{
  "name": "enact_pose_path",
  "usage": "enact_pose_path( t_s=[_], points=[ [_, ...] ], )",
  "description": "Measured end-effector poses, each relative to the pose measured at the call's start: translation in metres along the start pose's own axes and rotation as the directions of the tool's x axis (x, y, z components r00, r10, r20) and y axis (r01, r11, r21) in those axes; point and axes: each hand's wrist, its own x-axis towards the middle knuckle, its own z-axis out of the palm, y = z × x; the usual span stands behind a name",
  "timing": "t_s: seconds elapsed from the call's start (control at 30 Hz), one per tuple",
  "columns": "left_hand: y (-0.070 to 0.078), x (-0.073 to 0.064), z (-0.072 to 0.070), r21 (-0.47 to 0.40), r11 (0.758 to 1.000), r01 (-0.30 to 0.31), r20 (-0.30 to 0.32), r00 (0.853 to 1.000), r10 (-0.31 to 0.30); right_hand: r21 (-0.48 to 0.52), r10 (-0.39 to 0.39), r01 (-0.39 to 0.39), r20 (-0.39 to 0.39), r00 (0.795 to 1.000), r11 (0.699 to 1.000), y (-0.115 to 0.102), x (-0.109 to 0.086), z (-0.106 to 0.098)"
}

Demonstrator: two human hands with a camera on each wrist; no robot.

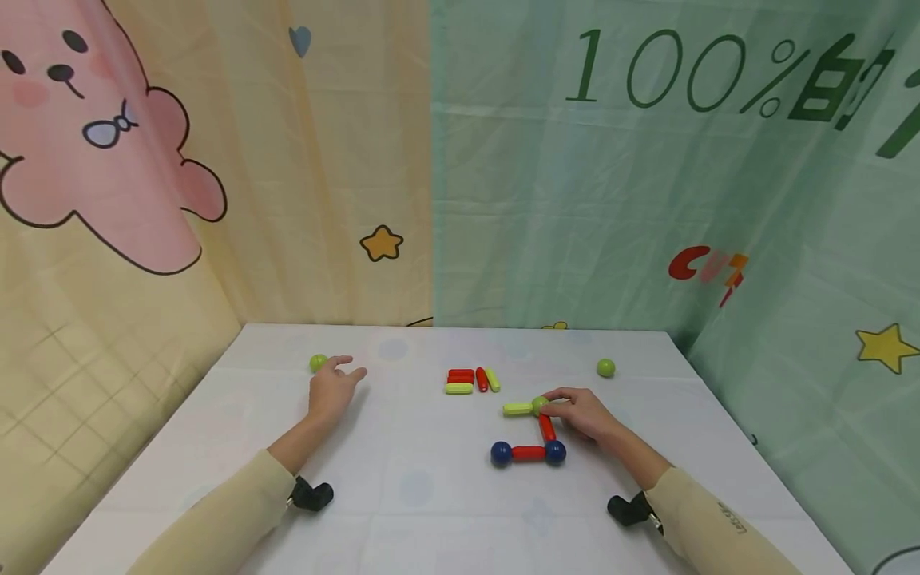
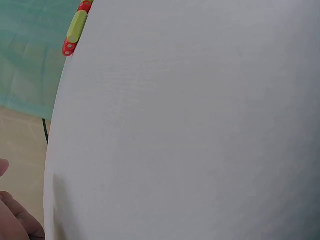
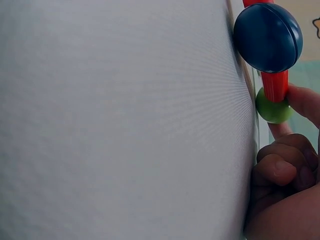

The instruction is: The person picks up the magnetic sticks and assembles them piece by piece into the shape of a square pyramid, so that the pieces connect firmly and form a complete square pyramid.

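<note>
My right hand (image 1: pixel 585 411) pinches a green ball (image 1: pixel 539 405) between thumb and index finger, the other fingers curled in the right wrist view. That ball belongs to a linked shape. A yellow-green stick (image 1: pixel 517 409) points left from it, and a red stick (image 1: pixel 548 429) leads to a blue ball (image 1: pixel 555 453). From there another red stick (image 1: pixel 528 454) runs to a second blue ball (image 1: pixel 501 454). My left hand (image 1: pixel 332 393) hovers at the table's far left, fingers relaxed and holding nothing, beside a loose green ball (image 1: pixel 317 363) partly behind it.
Several loose red and yellow-green sticks (image 1: pixel 459 389) lie grouped at the back middle of the white table (image 1: pixel 402 511). Another green ball (image 1: pixel 606 368) sits at the back right. Printed curtains (image 1: pixel 503 200) hang behind the table's far edge and along its sides.
</note>
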Motion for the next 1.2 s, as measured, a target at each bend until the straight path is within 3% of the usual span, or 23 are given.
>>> enact_pose_path(
  t_s=[0.3, 0.53, 0.7, 1.03, 1.2],
  points=[
    [-0.007, 0.016, -0.018, -0.109, 0.991, 0.078, -0.082, 0.993, -0.087, 0.010, -0.001, 0.001, 0.004, 1.000, 1.000, 0.000, -0.001, -0.001],
    [-0.021, 0.029, -0.029, -0.209, 0.964, 0.163, -0.138, 0.971, -0.194, 0.002, -0.001, 0.001, 0.001, 1.000, 1.000, -0.001, -0.002, 0.000],
    [-0.028, 0.035, -0.034, -0.198, 0.962, 0.188, -0.153, 0.963, -0.220, -0.008, 0.008, -0.008, 0.000, 1.000, 1.000, -0.001, -0.001, 0.001],
    [-0.028, 0.041, -0.035, -0.151, 0.961, 0.230, -0.134, 0.959, -0.250, 0.014, 0.005, -0.006, 0.010, 1.000, 1.000, -0.003, -0.003, 0.000],
    [-0.030, 0.041, -0.033, -0.126, 0.964, 0.233, -0.106, 0.963, -0.247, 0.012, 0.010, -0.010, 0.010, 1.000, 1.000, -0.003, -0.004, 0.000]
  ],
)
